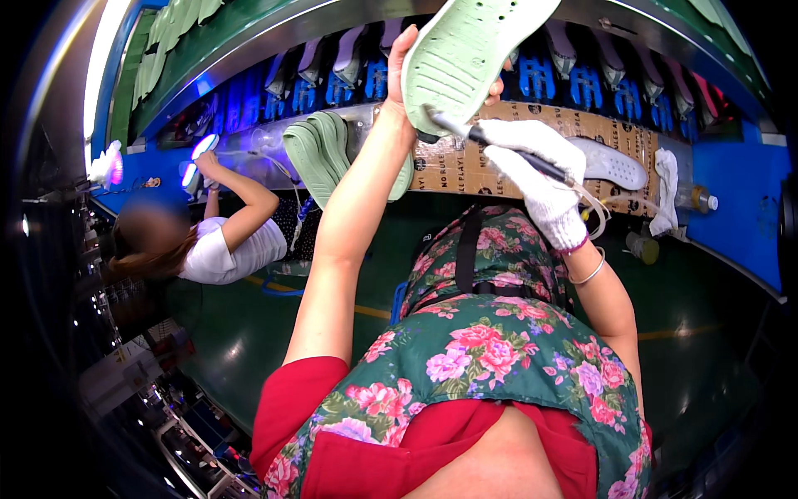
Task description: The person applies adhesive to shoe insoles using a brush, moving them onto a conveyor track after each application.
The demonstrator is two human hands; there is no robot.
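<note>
High in the view, my bare left hand (399,73) grips a pale green shoe sole (465,58) by its edges, with fingertips showing on the far side. The sole's grooved face, dotted with small holes, is turned toward me. In a white knit glove, my right hand (539,170) is closed around a brush (532,158) with a dark handle and a thin clear hose trailing from it. The brush tip meets the lower, rounded end of the sole; whether it presses on the face or the edge, I cannot tell.
Green soles (320,150) lie stacked on the bench at left. On the cardboard (465,173) rests a greyish-white sole (613,163), with a white cloth or glove (665,193) and a bottle (702,200) farther right. Blue holders (536,76) line the back. A co-worker (237,245) works at left.
</note>
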